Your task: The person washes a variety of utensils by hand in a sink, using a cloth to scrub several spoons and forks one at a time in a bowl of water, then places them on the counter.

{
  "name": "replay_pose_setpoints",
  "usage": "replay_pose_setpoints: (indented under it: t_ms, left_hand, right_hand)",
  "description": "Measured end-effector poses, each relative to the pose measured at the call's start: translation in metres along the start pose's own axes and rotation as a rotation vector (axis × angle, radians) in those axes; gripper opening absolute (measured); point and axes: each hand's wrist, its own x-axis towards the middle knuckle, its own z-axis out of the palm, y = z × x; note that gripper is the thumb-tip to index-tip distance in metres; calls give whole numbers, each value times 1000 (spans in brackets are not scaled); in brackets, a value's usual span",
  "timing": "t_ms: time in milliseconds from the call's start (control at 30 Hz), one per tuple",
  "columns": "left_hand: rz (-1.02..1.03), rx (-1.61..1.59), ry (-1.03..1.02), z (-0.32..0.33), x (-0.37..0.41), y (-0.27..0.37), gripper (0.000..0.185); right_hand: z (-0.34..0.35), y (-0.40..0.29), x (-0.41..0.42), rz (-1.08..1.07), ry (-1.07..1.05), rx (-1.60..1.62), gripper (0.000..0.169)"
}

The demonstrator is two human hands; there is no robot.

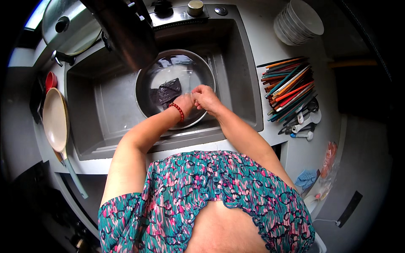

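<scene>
A round metal basin (pixel 202 71) stands in the dark grey sink, its inside glossy and reflecting light. In it lies a dark, crumpled, sheet-like piece (pixel 170 90), perhaps cloth, with pale flecks on it. My left hand (pixel 185 103), with a red bead bracelet (pixel 179 110) at the wrist, is over the near part of the basin. Touching it from the right is my right hand (pixel 206 99), thumb and fingers pinched together. The fingertips of both hands meet; whether something small and thin is between them cannot be made out.
A dark cylindrical object (pixel 126 34) juts over the sink (pixel 107 88) from above. A frying pan (pixel 56 120) and glass lid (pixel 71 28) are at left. Right of the sink are stacked white bowls (pixel 297 23), many-coloured chopsticks (pixel 289 90) and several utensils (pixel 305 121).
</scene>
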Motion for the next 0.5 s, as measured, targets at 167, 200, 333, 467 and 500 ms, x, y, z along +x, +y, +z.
replay_pose_setpoints:
  t_ms: [167, 200, 333, 467, 500]
  left_hand:
    - [-224, -219, 347, -47, 6, -6, 28]
    - [-263, -315, 495, -56, 5, -6, 28]
    - [-598, -1158, 583, -85, 10, 6, 26]
    - [-595, -1389, 546, -66, 11, 9, 30]
    - [-555, -1179, 573, -59, 10, 6, 32]
  right_hand:
    - [-3, 22, 19, -167, 155, -179, 19]
    - [1, 17, 13, -137, 135, -140, 19]
    - [14, 15, 2, -335, -23, -339, 23]
    - [16, 24, 10, -513, 312, -494, 29]
    - [15, 26, 11, -520, 335, -450, 30]
